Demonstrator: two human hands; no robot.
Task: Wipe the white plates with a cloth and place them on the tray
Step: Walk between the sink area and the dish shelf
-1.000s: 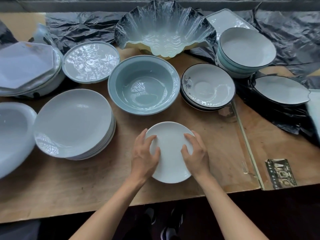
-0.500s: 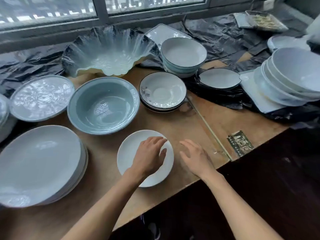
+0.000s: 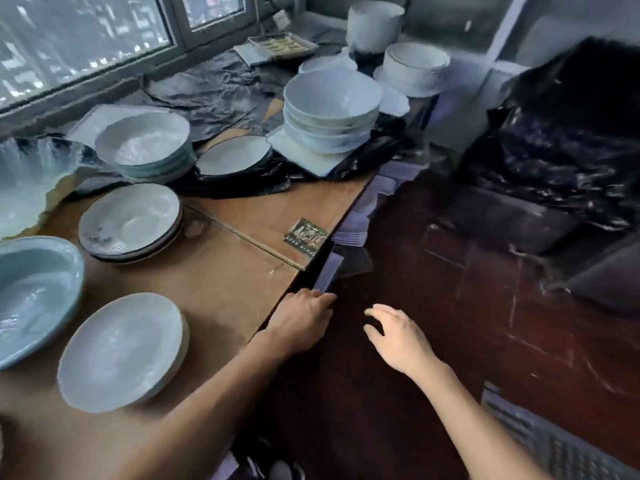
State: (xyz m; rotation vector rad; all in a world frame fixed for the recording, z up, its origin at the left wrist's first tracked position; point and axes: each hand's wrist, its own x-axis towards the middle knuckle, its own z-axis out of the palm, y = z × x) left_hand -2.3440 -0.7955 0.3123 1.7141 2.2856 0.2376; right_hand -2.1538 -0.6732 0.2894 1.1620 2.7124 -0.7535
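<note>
Our left hand (image 3: 304, 318) lies at the edge of the wooden counter (image 3: 221, 271), knuckles up, fingers loosely bent and holding nothing that we can make out; the fingertips reach toward a pale strip at the counter's edge, though whether they touch it we cannot tell. Our right hand (image 3: 398, 337) hovers off the counter over the dark red floor (image 3: 450, 306), fingers spread and relaxed, empty.

The small round white plate (image 3: 123, 351) sits on the counter near our left forearm, free of both hands. We see neither cloth nor tray, so the step in hand looks like fetching the cloth. To do it well, we should find the cloth first and return to this plate without sweeping an arm across it, since it lies close to the counter's front edge.

Beyond it stand a pale blue-green ceramic bowl (image 3: 34, 296), a short stack of white shallow plates with dark rims (image 3: 130, 221), a stack of white bowls with greenish sides (image 3: 143, 145) and a taller stack of white deep bowls (image 3: 330, 109). All that we can see into look empty.
</note>
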